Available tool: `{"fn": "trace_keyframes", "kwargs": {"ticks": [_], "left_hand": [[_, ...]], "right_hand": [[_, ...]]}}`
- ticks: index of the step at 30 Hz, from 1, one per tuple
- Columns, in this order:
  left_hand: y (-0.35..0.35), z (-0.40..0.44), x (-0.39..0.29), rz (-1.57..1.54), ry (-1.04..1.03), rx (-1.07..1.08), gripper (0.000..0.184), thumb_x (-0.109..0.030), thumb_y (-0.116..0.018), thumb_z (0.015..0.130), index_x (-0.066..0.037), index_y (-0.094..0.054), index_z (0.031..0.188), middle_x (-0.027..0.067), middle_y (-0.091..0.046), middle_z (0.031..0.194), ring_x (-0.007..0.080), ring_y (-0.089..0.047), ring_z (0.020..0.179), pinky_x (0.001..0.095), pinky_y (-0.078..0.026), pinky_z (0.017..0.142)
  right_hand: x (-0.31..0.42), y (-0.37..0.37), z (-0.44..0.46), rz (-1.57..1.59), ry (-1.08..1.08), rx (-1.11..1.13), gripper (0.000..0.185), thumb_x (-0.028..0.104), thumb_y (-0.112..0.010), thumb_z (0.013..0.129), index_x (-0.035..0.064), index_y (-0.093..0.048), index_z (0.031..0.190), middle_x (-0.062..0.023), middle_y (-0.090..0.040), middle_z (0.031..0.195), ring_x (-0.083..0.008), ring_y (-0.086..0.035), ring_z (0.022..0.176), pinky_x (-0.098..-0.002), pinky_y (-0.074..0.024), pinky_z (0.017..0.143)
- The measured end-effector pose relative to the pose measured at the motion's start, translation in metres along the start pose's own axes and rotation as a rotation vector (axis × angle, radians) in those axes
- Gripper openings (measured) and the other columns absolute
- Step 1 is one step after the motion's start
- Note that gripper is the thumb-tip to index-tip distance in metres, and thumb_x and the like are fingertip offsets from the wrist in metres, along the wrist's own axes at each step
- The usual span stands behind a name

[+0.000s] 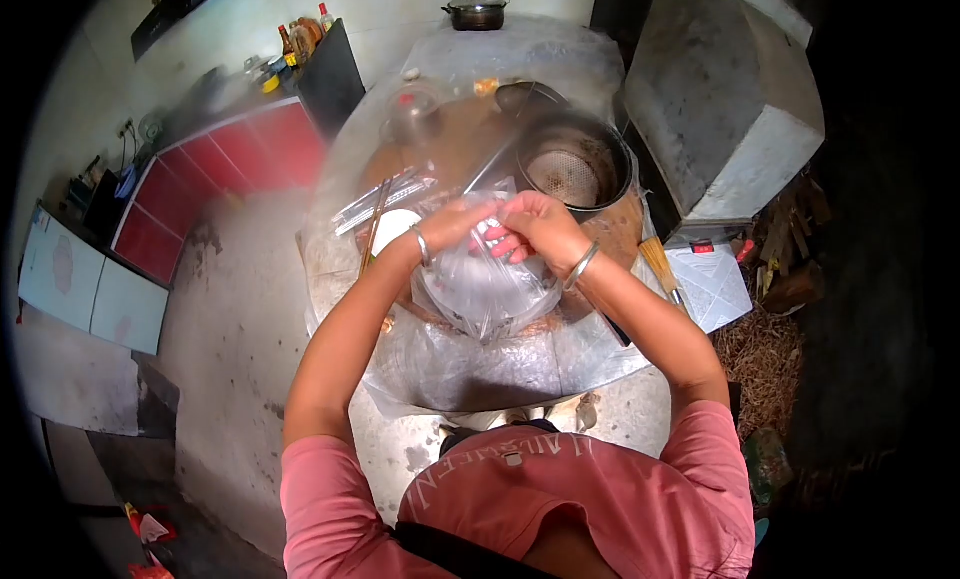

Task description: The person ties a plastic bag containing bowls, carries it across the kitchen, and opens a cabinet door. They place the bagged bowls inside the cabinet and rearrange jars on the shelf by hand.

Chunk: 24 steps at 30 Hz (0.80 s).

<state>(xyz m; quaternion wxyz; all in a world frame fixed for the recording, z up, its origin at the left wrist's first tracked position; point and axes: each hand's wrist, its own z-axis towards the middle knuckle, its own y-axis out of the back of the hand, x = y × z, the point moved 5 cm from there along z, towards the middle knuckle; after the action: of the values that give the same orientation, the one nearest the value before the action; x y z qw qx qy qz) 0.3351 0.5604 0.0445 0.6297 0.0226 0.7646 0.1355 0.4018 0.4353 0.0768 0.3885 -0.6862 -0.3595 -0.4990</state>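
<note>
A clear plastic bag hangs over the near part of the round table, its lower part bulging over something pale that I cannot make out. My left hand pinches the gathered top of the bag from the left. At the same spot my right hand closes its fingertips on the plastic, with the other fingers curled. Just left of my left hand lies a white round dish, partly hidden, with chopsticks beside it. Beyond my right hand stands a wide dark pot with a patterned bottom.
Clear plastic sheeting covers the table. A clear jug stands toward the back, a lidded pot farther off. On the right are a brush and a concrete block. Red cabinets line the left wall.
</note>
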Motion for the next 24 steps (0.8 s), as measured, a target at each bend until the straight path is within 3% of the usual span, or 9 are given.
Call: {"fn": "trace_keyframes", "kwargs": {"ticks": [4,7,10,13,14,16,19,22,24], "left_hand": [[0.002,0.005,-0.007,-0.028,-0.104,0.095,0.034,-0.028,-0.053,0.088,-0.004,-0.055,0.111,0.0028,-0.059,0.098,0.0099,-0.052,0.088,0.0240,-0.042,0.078],[0.007,0.011,-0.001,-0.019,-0.049,0.172,0.028,-0.018,-0.058,0.084,-0.004,-0.053,0.107,0.0029,-0.059,0.096,0.0091,-0.053,0.087,0.0215,-0.042,0.077],[0.007,0.012,-0.002,-0.009,-0.057,0.207,0.025,-0.012,-0.060,0.081,-0.004,-0.053,0.104,0.0030,-0.059,0.095,0.0084,-0.053,0.087,0.0214,-0.043,0.076],[0.006,0.011,-0.002,-0.088,-0.061,0.249,0.023,-0.006,-0.061,0.079,-0.004,-0.053,0.100,0.0020,-0.058,0.093,0.0076,-0.053,0.086,0.0218,-0.043,0.075],[0.005,0.011,-0.002,-0.120,-0.058,0.269,0.022,-0.004,-0.061,0.078,-0.004,-0.053,0.099,0.0014,-0.057,0.092,0.0073,-0.052,0.085,0.0219,-0.043,0.075],[0.006,0.010,-0.005,-0.009,-0.105,0.278,0.021,-0.002,-0.061,0.077,-0.004,-0.053,0.096,-0.0006,-0.056,0.089,0.0073,-0.052,0.084,0.0225,-0.043,0.075],[0.008,0.010,-0.005,0.180,-0.202,0.250,0.018,-0.001,-0.062,0.076,-0.005,-0.054,0.092,-0.0029,-0.055,0.086,0.0066,-0.051,0.084,0.0234,-0.043,0.075],[0.005,-0.004,-0.024,0.418,-0.225,0.156,0.017,0.001,-0.060,0.074,-0.006,-0.054,0.089,-0.0009,-0.055,0.085,0.0089,-0.051,0.083,0.0255,-0.042,0.074],[0.001,-0.012,-0.031,0.532,-0.281,0.097,0.019,0.003,-0.059,0.071,-0.006,-0.053,0.087,0.0025,-0.056,0.084,0.0133,-0.052,0.083,0.0276,-0.042,0.074]], "right_hand": [[-0.002,-0.010,-0.008,-0.123,0.091,0.005,0.010,0.007,-0.050,0.087,-0.0013,-0.049,0.093,-0.0133,-0.064,0.079,-0.0170,-0.063,0.061,-0.0223,-0.0477,0.044],[-0.004,-0.017,-0.013,-0.167,0.155,-0.005,0.005,0.003,-0.052,0.085,-0.0007,-0.051,0.087,-0.0133,-0.063,0.080,-0.0152,-0.061,0.062,-0.0243,-0.0494,0.045],[-0.013,-0.018,-0.013,-0.181,0.046,-0.013,0.005,0.005,-0.052,0.085,0.0001,-0.053,0.086,-0.0110,-0.063,0.078,-0.0163,-0.061,0.064,-0.0251,-0.0508,0.047],[-0.027,-0.020,-0.007,-0.087,0.246,0.019,0.006,0.008,-0.054,0.084,0.0029,-0.056,0.083,-0.0104,-0.064,0.072,-0.0195,-0.063,0.063,-0.0276,-0.0496,0.050],[-0.026,-0.017,-0.009,-0.312,0.305,-0.025,0.006,0.009,-0.054,0.083,0.0038,-0.058,0.082,-0.0110,-0.064,0.070,-0.0203,-0.063,0.062,-0.0291,-0.0493,0.051],[-0.012,-0.016,-0.019,-0.761,0.416,-0.117,0.007,0.011,-0.056,0.081,0.0056,-0.061,0.080,-0.0122,-0.063,0.067,-0.0220,-0.063,0.062,-0.0320,-0.0489,0.054],[-0.011,-0.019,-0.024,-0.919,0.732,-0.135,0.010,0.011,-0.056,0.077,0.0070,-0.065,0.080,-0.0155,-0.061,0.068,-0.0243,-0.062,0.060,-0.0346,-0.0479,0.058],[0.003,-0.001,-0.017,-0.671,0.439,-0.045,0.013,0.011,-0.055,0.077,0.0061,-0.066,0.082,-0.0157,-0.061,0.068,-0.0258,-0.060,0.058,-0.0336,-0.0469,0.057],[0.020,0.014,-0.006,-0.753,0.566,-0.213,0.014,0.011,-0.053,0.077,0.0033,-0.064,0.082,-0.0153,-0.061,0.071,-0.0269,-0.061,0.061,-0.0333,-0.0469,0.058]]}}
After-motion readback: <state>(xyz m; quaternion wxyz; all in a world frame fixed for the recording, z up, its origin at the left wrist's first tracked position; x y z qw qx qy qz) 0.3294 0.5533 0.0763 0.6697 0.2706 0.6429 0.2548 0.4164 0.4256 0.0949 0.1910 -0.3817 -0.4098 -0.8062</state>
